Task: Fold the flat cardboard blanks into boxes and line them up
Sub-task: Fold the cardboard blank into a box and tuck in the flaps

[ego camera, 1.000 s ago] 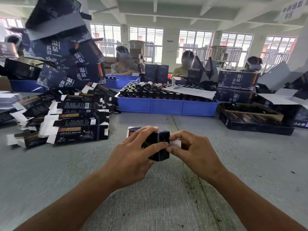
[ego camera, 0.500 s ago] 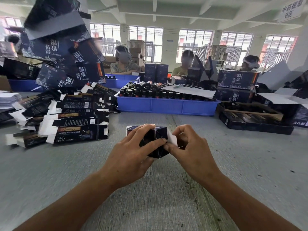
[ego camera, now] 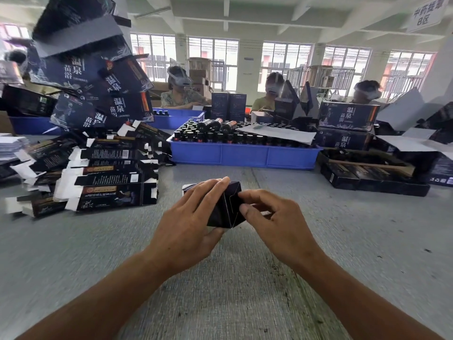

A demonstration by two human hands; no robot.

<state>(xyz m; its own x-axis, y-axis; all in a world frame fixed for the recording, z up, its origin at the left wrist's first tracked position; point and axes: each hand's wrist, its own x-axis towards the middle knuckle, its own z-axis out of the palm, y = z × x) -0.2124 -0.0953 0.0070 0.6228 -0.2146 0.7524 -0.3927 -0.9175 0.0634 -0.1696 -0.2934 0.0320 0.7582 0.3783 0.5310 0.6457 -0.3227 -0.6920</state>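
Note:
A small dark cardboard box (ego camera: pixel 226 209) is held above the grey table, its near end facing me with the flaps folded in. My left hand (ego camera: pixel 188 224) grips its left side, fingers laid over the top and thumb underneath. My right hand (ego camera: pixel 274 224) pinches the box's right edge with thumb and forefinger, the other fingers curled. A stack of flat dark blanks (ego camera: pixel 107 182) with white tabs lies on the table to the left. The far end of the box is hidden behind my hands.
A blue tray (ego camera: pixel 245 155) full of dark bottles stands behind the box. Large dark cartons (ego camera: pixel 93 82) pile up at the back left. A shallow carton tray (ego camera: pixel 372 173) sits at the right. Three people sit across the table.
The white flap that stuck out on the box's right end has been folded in. Both hands have shifted slightly on the box, which has turned a little.

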